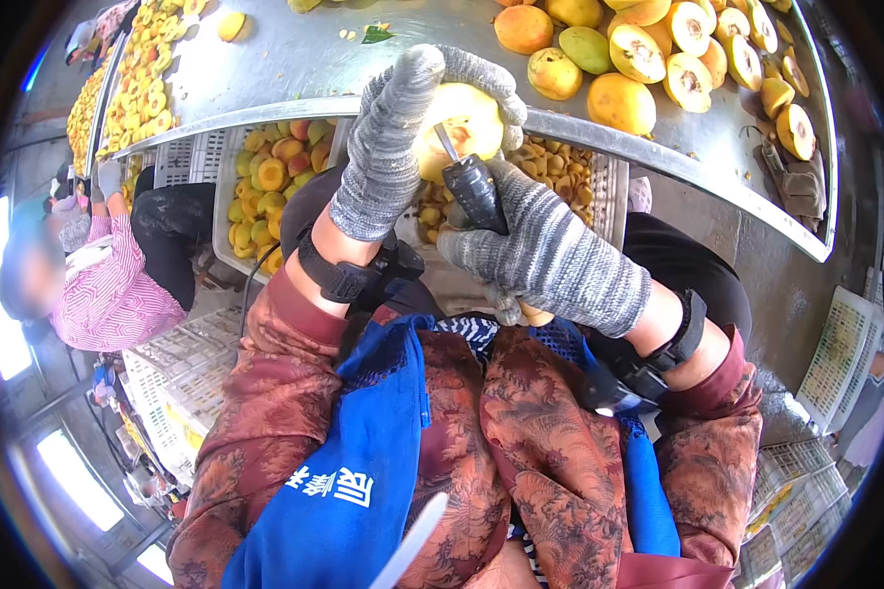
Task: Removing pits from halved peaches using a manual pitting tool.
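Note:
My left hand [401, 140], in a grey knitted glove, cups a yellow peach [479, 125] just over the table's front edge. Its cut face is turned towards me, with reddish marks at the middle. In a glove of the same kind, my right hand [552, 243] grips a pitting tool [479, 195] with a black-wrapped handle. The tool's narrow metal blade touches the cut face near its middle; whether the tip is sunk in cannot be told. A light wooden end [536, 314] shows below my right hand.
Whole and halved peaches [637, 55] lie on the metal table [287, 55] at right; many cut pieces [144, 81] cover its left. Beneath stand crates of peaches [272, 177] and smaller pieces [552, 173]. A person in a pink patterned top [118, 287] sits at left, near stacked white crates [191, 368].

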A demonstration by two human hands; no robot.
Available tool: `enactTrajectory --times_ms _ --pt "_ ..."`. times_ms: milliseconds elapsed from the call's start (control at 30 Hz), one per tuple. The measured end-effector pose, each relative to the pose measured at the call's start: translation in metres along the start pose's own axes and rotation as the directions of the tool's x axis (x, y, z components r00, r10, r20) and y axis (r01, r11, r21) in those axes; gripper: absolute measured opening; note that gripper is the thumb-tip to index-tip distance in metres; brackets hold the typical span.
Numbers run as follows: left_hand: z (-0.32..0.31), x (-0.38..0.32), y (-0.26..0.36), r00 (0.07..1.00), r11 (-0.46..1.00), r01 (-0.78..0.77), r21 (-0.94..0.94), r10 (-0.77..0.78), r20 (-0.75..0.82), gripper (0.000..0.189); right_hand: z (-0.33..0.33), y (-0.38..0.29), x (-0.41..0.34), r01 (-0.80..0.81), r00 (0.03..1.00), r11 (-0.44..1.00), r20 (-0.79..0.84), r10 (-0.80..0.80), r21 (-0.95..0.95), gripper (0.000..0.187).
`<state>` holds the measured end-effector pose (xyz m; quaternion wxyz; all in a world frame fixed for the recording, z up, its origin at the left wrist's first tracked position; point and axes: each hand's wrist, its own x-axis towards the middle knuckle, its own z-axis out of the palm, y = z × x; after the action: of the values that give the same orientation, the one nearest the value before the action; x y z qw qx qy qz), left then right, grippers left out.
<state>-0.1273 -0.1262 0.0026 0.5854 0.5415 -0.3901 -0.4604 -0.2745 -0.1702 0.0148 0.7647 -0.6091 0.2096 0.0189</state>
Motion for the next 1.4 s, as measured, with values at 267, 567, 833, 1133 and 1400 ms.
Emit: enactTrajectory --times_ms 267,567,833,1133,1400 --pt "0.004 0.002 0.029 0.984 0.977 -0.04 0.207 0.003 0.176 0.055 -0.009 -0.001 -0.014 -0.247 0.939 0.776 0.34 0.045 0.58 0.021" --pt "0.025 -0.005 0.008 0.999 0.999 -0.03 -0.028 0.031 0.027 0.081 -0.014 0.0 -0.022 -0.295 0.929 0.735 0.362 0.073 0.611 0.02" --pt "0.006 0.002 0.004 1.0 0.999 0.02 -0.04 -0.019 0.022 0.067 -0.007 -0.002 -0.005 -0.061 0.997 0.998 0.05 0.059 0.033 0.041" --pt "0.004 0.0 -0.005 0.995 0.999 -0.012 0.031 0.015 -0.098 0.053 0.002 0.014 0.011 0.005 0.972 0.847 -0.196 -0.129 -0.531 0.051" --pt "-0.009 -0.006 -0.005 0.983 0.993 0.019 -0.119 -0.04 -0.177 0.036 -0.011 0.037 0.024 0.113 0.855 0.537 -0.193 -0.481 -0.836 0.034"
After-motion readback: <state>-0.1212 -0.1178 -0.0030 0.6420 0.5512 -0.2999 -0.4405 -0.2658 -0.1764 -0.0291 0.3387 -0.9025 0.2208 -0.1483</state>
